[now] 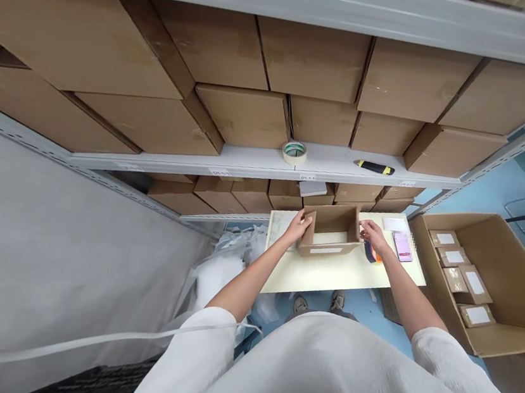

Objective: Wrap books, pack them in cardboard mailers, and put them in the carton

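Observation:
A small cardboard box (pixel 326 248) with its top open is held over the pale yellow table (pixel 314 279). My left hand (pixel 298 226) grips its left wall, thumb and fingers closed on the cardboard. At the opposite side, the fingers of my right hand (pixel 372 234) pinch the box's right edge. A white label is on the side facing me. The inside shows a pale surface at the bottom; I cannot tell whether that is a base or the table. Partly under my right hand lies a blue and orange object (pixel 372 253), likely a tape dispenser.
Several closed cartons (pixel 312 62) fill the shelves ahead. A tape roll (pixel 294 153) and a yellow-black utility knife (pixel 374 167) lie on the shelf edge. At right, a large open carton (pixel 507 344) holds several labelled boxes. A purple phone-like item (pixel 402 246) lies on the table.

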`<act>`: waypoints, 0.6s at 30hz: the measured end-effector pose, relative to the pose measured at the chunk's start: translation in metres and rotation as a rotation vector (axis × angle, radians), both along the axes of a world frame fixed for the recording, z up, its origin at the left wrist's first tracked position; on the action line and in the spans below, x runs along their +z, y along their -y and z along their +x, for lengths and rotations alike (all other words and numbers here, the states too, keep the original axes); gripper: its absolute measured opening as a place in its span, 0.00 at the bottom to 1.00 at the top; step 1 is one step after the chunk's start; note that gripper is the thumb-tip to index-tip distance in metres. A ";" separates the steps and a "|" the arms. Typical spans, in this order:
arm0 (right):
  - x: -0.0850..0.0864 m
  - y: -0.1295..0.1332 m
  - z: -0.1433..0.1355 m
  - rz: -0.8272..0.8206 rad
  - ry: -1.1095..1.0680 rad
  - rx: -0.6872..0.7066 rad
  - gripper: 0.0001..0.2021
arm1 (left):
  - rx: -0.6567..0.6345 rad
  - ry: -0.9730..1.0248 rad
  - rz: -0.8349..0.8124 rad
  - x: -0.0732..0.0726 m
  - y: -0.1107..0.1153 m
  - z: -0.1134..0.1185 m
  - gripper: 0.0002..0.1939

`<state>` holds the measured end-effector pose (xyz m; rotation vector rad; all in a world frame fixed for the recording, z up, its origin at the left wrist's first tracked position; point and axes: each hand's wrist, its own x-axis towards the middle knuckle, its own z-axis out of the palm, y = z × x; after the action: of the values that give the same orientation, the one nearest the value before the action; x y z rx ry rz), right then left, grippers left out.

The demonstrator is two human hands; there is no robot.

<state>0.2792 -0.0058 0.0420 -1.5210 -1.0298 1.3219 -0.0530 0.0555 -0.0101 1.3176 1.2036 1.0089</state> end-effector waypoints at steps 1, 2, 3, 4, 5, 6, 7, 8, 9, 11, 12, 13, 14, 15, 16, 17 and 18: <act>-0.001 -0.001 0.000 -0.003 0.023 0.027 0.26 | -0.015 0.004 0.002 -0.002 0.000 -0.001 0.30; -0.002 -0.001 0.001 -0.002 0.045 0.049 0.27 | -0.028 0.010 -0.005 -0.004 0.000 -0.002 0.30; -0.004 -0.002 0.002 0.007 0.064 0.062 0.28 | -0.033 0.014 -0.013 -0.005 -0.001 -0.004 0.30; -0.006 -0.004 0.004 0.022 0.081 0.064 0.30 | -0.028 0.007 -0.010 -0.005 -0.001 -0.005 0.30; -0.009 -0.005 0.006 0.040 0.097 0.060 0.32 | -0.021 -0.002 -0.006 -0.006 -0.003 -0.007 0.30; -0.012 -0.007 0.007 0.059 0.113 0.055 0.35 | -0.013 -0.009 -0.003 -0.005 -0.004 -0.008 0.30; -0.014 -0.009 0.009 0.075 0.132 0.052 0.38 | -0.002 -0.017 -0.001 -0.005 -0.005 -0.009 0.29; -0.016 -0.010 0.010 0.087 0.153 0.060 0.41 | 0.016 -0.033 -0.001 -0.004 -0.005 -0.010 0.29; -0.018 -0.012 0.011 0.097 0.174 0.078 0.43 | 0.041 -0.062 0.001 -0.004 -0.006 -0.011 0.27; -0.020 -0.015 0.011 0.123 0.211 0.127 0.45 | 0.093 -0.154 0.020 -0.002 -0.005 -0.011 0.23; -0.020 -0.016 0.010 0.140 0.224 0.146 0.43 | 0.112 -0.201 0.037 -0.001 -0.004 -0.012 0.22; -0.020 -0.016 0.009 0.154 0.229 0.156 0.40 | 0.121 -0.236 0.055 0.000 -0.003 -0.012 0.21; -0.019 -0.017 0.009 0.163 0.223 0.158 0.37 | 0.118 -0.253 0.071 0.001 -0.002 -0.014 0.20; -0.018 -0.017 0.008 0.163 0.205 0.156 0.33 | 0.105 -0.250 0.079 0.002 -0.001 -0.015 0.20; -0.016 -0.016 0.008 0.155 0.177 0.151 0.30 | 0.089 -0.229 0.075 0.004 0.000 -0.017 0.20; -0.014 -0.015 0.008 0.142 0.144 0.146 0.26 | 0.072 -0.198 0.058 0.005 0.001 -0.020 0.20; -0.011 -0.014 0.009 0.125 0.110 0.143 0.23 | 0.052 -0.160 0.031 0.007 0.002 -0.024 0.20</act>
<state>0.2877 0.0084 0.0308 -1.4620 -1.2878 1.2564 -0.0768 0.0533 -0.0033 1.4193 1.3538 0.9766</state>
